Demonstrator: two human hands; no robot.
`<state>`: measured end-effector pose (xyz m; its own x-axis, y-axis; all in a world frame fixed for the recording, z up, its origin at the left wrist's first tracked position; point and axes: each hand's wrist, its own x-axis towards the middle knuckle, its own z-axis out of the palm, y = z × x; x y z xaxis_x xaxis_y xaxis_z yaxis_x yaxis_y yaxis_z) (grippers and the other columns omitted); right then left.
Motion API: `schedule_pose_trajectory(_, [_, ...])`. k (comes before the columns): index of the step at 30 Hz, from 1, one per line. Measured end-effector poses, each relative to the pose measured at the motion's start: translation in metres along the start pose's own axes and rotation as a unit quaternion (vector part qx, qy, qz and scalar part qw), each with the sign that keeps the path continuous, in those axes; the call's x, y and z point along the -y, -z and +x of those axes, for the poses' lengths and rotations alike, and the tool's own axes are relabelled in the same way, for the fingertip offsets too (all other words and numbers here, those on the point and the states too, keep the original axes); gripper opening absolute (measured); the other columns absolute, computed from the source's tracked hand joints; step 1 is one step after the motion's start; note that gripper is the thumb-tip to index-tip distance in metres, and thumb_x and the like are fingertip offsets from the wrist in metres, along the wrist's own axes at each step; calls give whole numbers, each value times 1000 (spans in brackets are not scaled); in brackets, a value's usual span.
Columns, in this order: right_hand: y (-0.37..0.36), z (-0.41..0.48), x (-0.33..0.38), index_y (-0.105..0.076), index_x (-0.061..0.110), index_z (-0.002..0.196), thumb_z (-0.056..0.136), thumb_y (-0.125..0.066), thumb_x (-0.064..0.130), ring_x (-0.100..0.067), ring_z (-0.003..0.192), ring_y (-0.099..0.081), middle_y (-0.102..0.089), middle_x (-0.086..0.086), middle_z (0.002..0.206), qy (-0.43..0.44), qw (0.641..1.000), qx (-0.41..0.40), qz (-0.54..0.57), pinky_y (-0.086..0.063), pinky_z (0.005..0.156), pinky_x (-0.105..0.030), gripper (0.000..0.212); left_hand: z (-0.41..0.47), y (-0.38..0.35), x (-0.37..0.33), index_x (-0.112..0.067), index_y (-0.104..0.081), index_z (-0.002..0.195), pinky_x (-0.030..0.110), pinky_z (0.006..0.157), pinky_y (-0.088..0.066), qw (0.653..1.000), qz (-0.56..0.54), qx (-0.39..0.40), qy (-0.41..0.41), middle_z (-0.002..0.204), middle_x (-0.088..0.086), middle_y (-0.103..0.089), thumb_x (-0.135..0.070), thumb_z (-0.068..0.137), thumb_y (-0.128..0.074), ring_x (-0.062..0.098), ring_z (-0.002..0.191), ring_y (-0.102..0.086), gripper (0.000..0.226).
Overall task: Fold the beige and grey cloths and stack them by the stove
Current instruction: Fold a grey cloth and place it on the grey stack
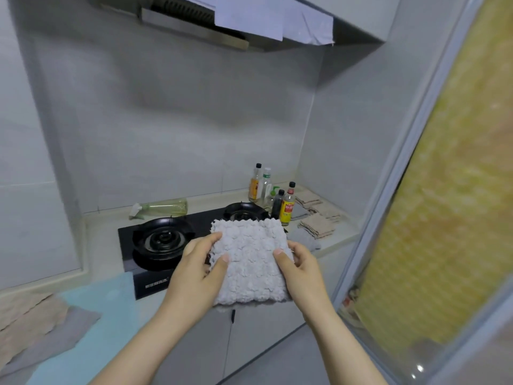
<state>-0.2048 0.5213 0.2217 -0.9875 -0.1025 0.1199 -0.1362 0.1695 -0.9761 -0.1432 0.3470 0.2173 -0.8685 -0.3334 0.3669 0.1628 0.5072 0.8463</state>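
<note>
Head view looks down at a grey cloth [251, 262], folded to a thick square, held in the air above the front edge of the desk [105, 237], over the right part of the stove [166, 243]. Left hand [198, 269] grips the cloth's left edge, thumb on top and fingers [213, 237] curled along the side. Right hand [301, 269] grips the right edge the same way, thumb pressed on the top face, the other fingers hidden under the fabric. Both hands are clenched on the cloth.

At the right end of the desk, beyond the stove, folded beige cloths [317, 226] lie in small piles, with a grey piece [306, 240] just beside them near the front edge; how many are stacked there I cannot quite tell. Bottles [287, 207] stand between the stove and those piles. A spray bottle [163, 207] lies on its side along the back edge behind the left burner. At the left front corner, a beige cloth [25, 320] lies over another grey cloth [66, 329], both unfolded on a light blue mat [116, 295].
</note>
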Motion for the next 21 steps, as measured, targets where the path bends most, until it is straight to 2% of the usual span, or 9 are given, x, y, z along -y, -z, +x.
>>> schedule_pose_trajectory(3, [19,26,-17,-59,22,122,81,-58,47,-15,105,-66,-69,5,115,1,999,-30,-21,-53,93,-47,48,20,-34,1,-30,-46,135,14,69,-39,1000,2,22,1,126,-12,-45,-25,93,-54,7,63,-48,43])
schedule_pose_trajectory(4, [25,38,-24,-59,23,123,80,-57,47,-15,105,-67,-69,6,114,4,999,-33,-28,-53,93,-47,49,29,-46,4,-30,-45,135,12,69,-39,1000,2,28,3,126,-12,-44,-26,93,-54,7,62,-49,44])
schedule_pose_trajectory(8, [44,84,-45,-60,21,124,94,-56,35,-11,102,-66,-70,6,113,7,997,-38,-74,-54,90,-38,34,67,-88,18,-32,-46,134,7,66,-40,999,-9,44,6,126,-14,-45,-28,92,-56,-2,59,-50,43])
schedule_pose_trajectory(12, [61,132,-65,-62,24,116,97,-54,27,-4,92,-66,-70,11,102,-1,994,-34,-108,-52,73,-18,21,109,-123,32,-33,-47,132,11,64,-42,997,-17,65,24,126,-17,-44,-27,91,-58,0,54,-49,43])
schedule_pose_trajectory(13, [64,143,-69,-62,24,114,97,-54,27,-4,92,-65,-69,11,102,-3,993,-32,-114,-52,71,-17,19,119,-130,34,-33,-47,132,12,65,-42,997,-20,71,31,127,-18,-43,-27,91,-58,1,55,-50,43])
schedule_pose_trajectory(17, [78,188,-84,-60,24,120,96,-55,27,-5,99,-64,-67,10,109,-16,993,-32,-115,-54,84,-26,24,157,-166,40,-35,-46,132,9,67,-42,995,-12,87,50,125,-19,-43,-28,92,-57,5,62,-52,42])
schedule_pose_trajectory(21, [98,232,-103,-59,30,114,96,-57,27,-3,96,-64,-68,10,109,-32,994,-22,-105,-55,83,-25,19,187,-205,48,-35,-45,133,13,69,-43,993,-2,101,64,127,-15,-43,-28,92,-56,4,60,-54,42])
